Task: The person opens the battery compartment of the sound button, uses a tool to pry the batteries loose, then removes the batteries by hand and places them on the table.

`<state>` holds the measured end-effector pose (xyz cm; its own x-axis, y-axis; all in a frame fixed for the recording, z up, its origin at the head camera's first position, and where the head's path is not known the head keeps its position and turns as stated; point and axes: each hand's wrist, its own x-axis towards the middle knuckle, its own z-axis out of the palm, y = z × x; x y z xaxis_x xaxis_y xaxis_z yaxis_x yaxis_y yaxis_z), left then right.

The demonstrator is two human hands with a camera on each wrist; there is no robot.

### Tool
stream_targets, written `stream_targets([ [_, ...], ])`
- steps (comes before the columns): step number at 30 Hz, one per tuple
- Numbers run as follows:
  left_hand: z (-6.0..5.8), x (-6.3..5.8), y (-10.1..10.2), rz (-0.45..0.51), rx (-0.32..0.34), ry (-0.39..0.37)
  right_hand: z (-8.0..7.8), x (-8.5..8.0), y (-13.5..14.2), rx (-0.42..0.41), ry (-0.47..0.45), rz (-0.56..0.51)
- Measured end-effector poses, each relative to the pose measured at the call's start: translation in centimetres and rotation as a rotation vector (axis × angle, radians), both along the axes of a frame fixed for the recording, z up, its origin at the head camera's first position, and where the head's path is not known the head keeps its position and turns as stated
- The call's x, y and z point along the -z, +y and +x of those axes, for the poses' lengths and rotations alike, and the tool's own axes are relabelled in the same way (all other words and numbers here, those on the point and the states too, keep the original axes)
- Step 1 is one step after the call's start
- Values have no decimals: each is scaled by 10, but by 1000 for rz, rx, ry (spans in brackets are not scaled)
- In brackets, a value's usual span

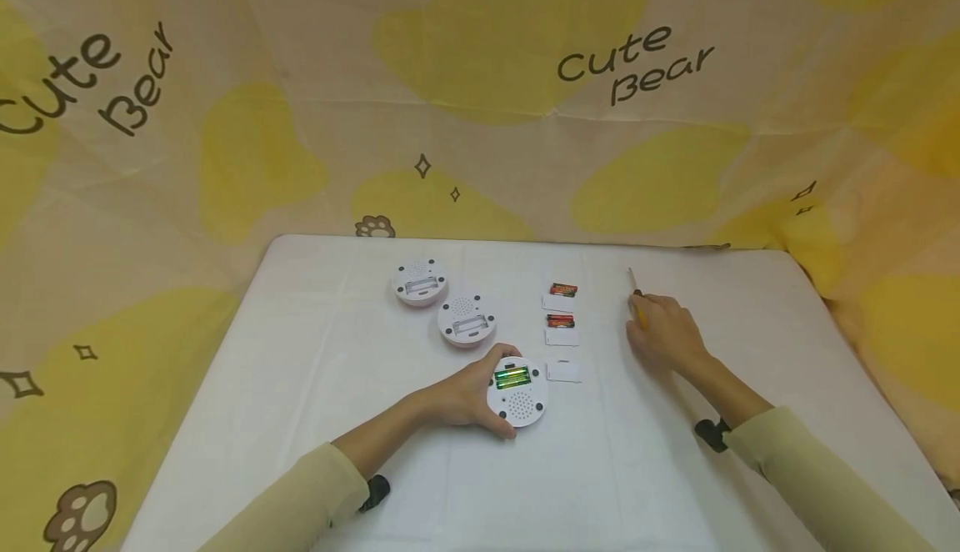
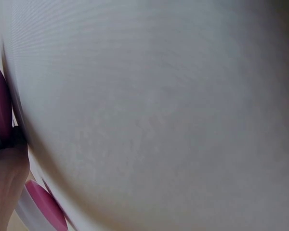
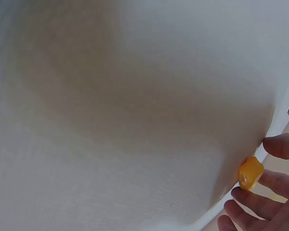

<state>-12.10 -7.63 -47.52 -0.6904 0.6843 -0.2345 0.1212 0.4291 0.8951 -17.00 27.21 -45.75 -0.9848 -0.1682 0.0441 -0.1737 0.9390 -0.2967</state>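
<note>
In the head view my left hand grips the left edge of a round white device, thumb and fingers spread around its rim. Two green-yellow batteries lie in its uncovered compartment, above a patch of speaker holes. The left wrist view catches the device's pink lower side. Off to the right, my right hand holds a screwdriver by its yellow handle, the shaft pointing away from me. In the right wrist view the handle's end shows between the thumb and the fingers, low over the table.
Two similar round devices, a nearer one and a farther one, lie with bare battery compartments. Three white covers, the nearest beside the held device, form a column. Red-and-black batteries lie by the other two. A patterned cloth hangs behind the white table.
</note>
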Motion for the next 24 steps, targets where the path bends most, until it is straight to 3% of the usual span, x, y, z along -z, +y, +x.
stream_targets([
  [11,0,0,0,8,2,-9,-1,0,0,-16,20,-10],
  [24,0,0,0,10,2,-3,-5,-1,7,-60,4,-161],
])
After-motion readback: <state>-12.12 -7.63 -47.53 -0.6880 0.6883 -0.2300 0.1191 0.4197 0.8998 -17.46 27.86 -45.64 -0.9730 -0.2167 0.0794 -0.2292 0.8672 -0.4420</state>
